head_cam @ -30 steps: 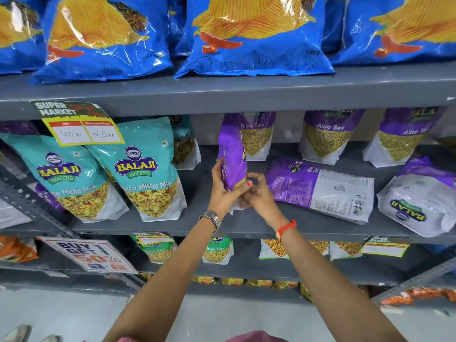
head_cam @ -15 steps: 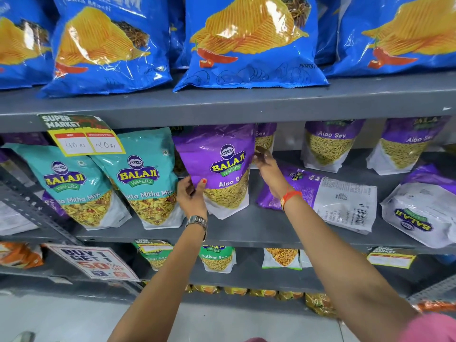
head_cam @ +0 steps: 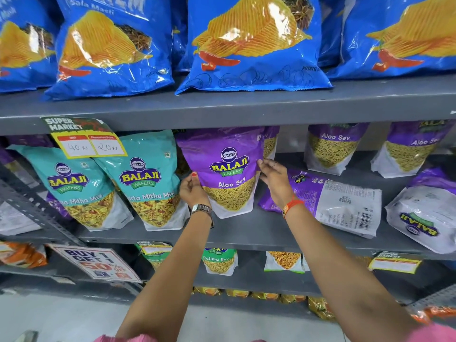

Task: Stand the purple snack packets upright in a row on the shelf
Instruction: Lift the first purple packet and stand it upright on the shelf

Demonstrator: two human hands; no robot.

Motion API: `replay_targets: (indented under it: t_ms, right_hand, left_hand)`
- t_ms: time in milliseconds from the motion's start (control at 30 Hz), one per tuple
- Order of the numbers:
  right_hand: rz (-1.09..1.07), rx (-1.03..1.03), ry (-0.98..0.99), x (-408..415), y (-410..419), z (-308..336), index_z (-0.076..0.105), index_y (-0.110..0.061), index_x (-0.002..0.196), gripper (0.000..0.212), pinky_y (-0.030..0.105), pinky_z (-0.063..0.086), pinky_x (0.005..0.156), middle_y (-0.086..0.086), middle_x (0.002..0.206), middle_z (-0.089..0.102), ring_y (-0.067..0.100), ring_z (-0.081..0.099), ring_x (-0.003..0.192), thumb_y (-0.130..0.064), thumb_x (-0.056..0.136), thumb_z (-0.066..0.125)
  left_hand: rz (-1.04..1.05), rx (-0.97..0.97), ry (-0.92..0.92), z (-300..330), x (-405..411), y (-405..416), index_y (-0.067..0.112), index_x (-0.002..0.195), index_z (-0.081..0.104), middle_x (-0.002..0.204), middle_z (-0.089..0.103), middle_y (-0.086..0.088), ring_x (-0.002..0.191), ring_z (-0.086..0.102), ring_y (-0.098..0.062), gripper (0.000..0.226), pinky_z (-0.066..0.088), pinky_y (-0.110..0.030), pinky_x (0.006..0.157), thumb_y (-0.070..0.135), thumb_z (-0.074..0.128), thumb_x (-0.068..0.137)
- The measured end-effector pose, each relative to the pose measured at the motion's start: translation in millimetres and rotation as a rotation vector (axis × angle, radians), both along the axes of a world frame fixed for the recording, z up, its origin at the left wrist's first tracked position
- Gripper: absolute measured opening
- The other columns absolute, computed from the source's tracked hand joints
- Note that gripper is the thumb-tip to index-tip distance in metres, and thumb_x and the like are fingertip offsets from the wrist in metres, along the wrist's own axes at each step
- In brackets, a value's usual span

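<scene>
Gripping one upright purple packet [head_cam: 225,169], both hands [head_cam: 193,192] (two flat).

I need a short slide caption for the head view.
Both hands, left and right, steady an upright purple packet on the shelf.

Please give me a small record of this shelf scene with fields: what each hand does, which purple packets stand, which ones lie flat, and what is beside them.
left hand: grips the left edge of the front purple packet
right hand: holds the same packet's right edge
front purple packet: upright, label forward, on the middle shelf
standing at back: two Aloo Sev packets, one more partly hidden behind the held packet
lying flat: a back-side-up packet and a white-faced packet at right
left neighbour: teal packets, upright
shelf above: blue chip bags
</scene>
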State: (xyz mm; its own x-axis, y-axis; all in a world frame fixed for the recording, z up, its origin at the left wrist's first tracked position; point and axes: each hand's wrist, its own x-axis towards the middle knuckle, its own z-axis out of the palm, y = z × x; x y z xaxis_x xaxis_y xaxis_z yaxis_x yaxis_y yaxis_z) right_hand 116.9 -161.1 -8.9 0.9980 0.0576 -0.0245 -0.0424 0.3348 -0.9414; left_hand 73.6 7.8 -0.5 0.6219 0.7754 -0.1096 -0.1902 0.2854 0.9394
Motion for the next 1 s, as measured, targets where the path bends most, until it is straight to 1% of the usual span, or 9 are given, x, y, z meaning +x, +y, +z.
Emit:
replay_targets:
  t_ms: [67, 167, 200, 267, 367, 467, 567, 767, 1000]
  right_hand:
    - [0.018, -0.009, 0.009, -0.4, 1.6, -2.5, 0.061, -0.016, 0.084, 0.009, 0.04, 0.045, 0.103, 0.001, 0.096, 0.065, 0.015, 0.061, 0.093, -0.014, 0.091, 0.055]
    - [0.064, -0.137, 0.011, -2.5, 2.0, -3.1, 0.061, -0.02, 0.091, 0.012, 0.044, 0.039, 0.11, 0.003, 0.107, 0.066, 0.018, 0.06, 0.106, -0.027, 0.092, 0.052]
    - [0.105, -0.188, 0.007, -4.0, 1.5, -3.0, 0.06, -0.021, 0.1, 0.017, 0.043, 0.038, 0.111, 0.003, 0.115, 0.064, 0.019, 0.058, 0.111, -0.033, 0.092, 0.05]
    - [0.208, -0.275, 0.001, -11.2, -0.4, 1.1, 0.053, -0.023, 0.119, 0.03, 0.036, 0.039, 0.109, 0.0, 0.123, 0.059, 0.016, 0.055, 0.114, -0.038, 0.094, 0.045]
    - [0.253, -0.312, -0.002, -20.2, -0.2, 3.3, 0.043, -0.02, 0.132, 0.04, 0.029, 0.04, 0.101, -0.001, 0.124, 0.055, 0.013, 0.052, 0.112, -0.036, 0.096, 0.04]
    - [0.212, -0.309, -0.032, -28.8, -1.0, -3.1, 0.048, -0.024, 0.129, 0.037, 0.03, 0.042, 0.104, 0.0, 0.129, 0.058, 0.012, 0.055, 0.116, -0.038, 0.095, 0.042]
    - [0.186, -0.323, -0.009, -37.4, -3.9, -10.2, 0.054, -0.031, 0.115, 0.025, 0.031, 0.046, 0.102, -0.006, 0.116, 0.063, 0.006, 0.06, 0.106, -0.039, 0.094, 0.042]
    - [0.099, -0.262, -0.018, -60.8, -0.7, -16.8, 0.056, -0.027, 0.11, 0.02, 0.012, 0.053, 0.079, -0.001, 0.113, 0.063, 0.002, 0.062, 0.097, -0.031, 0.095, 0.042]
    - [0.008, -0.277, -0.034, -71.5, -0.9, -13.0, 0.054, -0.031, 0.098, 0.013, 0.017, 0.05, 0.087, -0.007, 0.105, 0.063, 0.004, 0.06, 0.101, -0.034, 0.095, 0.042]
  left_hand:
    - [0.002, -0.01, -0.023, -1.0, 0.3, -1.7, 0.006, 0.086, 0.054, 0.071, 0.052, 0.006, 0.058, 0.051, 0.004, 0.01, 0.045, -0.009, 0.058, -0.001, 0.048, 0.088]
    - [-0.082, -0.067, -0.015, 1.2, -4.9, -2.0, 0.013, 0.08, 0.057, 0.083, 0.06, 0.0, 0.074, 0.053, -0.011, 0.011, 0.045, -0.029, 0.076, 0.011, 0.052, 0.089]
    - [-0.144, -0.104, -0.006, -1.0, -5.8, -0.5, 0.01, 0.093, 0.058, 0.098, 0.062, -0.004, 0.085, 0.055, -0.017, 0.013, 0.043, -0.032, 0.085, 0.019, 0.05, 0.091]
    - [-0.349, -0.193, 0.111, -2.1, -13.0, -0.8, 0.011, 0.133, 0.037, 0.133, 0.048, -0.005, 0.118, 0.046, -0.02, 0.053, 0.034, -0.038, 0.106, 0.044, 0.039, 0.091]
    - [-0.533, -0.239, 0.192, -6.0, -15.5, -2.2, 0.015, 0.144, 0.018, 0.154, 0.023, -0.006, 0.141, 0.024, -0.025, 0.075, 0.017, -0.042, 0.117, 0.062, 0.021, 0.086]
    - [-0.524, -0.127, 0.253, -6.0, -18.3, -2.3, 0.015, 0.141, 0.028, 0.151, 0.032, -0.008, 0.137, 0.033, -0.026, 0.072, 0.027, -0.041, 0.114, 0.062, 0.022, 0.087]
    - [-0.505, -0.158, 0.217, -12.8, -26.2, -1.3, 0.017, 0.135, 0.038, 0.143, 0.045, -0.008, 0.128, 0.045, -0.026, 0.064, 0.036, -0.04, 0.108, 0.058, 0.027, 0.088]
    - [-0.517, -0.134, 0.146, -16.2, -43.7, -1.2, 0.02, 0.137, 0.035, 0.142, 0.045, -0.003, 0.125, 0.046, -0.018, 0.057, 0.036, -0.036, 0.104, 0.053, 0.024, 0.091]
    - [-0.437, -0.114, 0.11, -26.8, -52.3, -3.8, 0.013, 0.138, 0.032, 0.147, 0.036, -0.01, 0.126, 0.041, -0.018, 0.051, 0.029, -0.029, 0.109, 0.04, 0.028, 0.095]
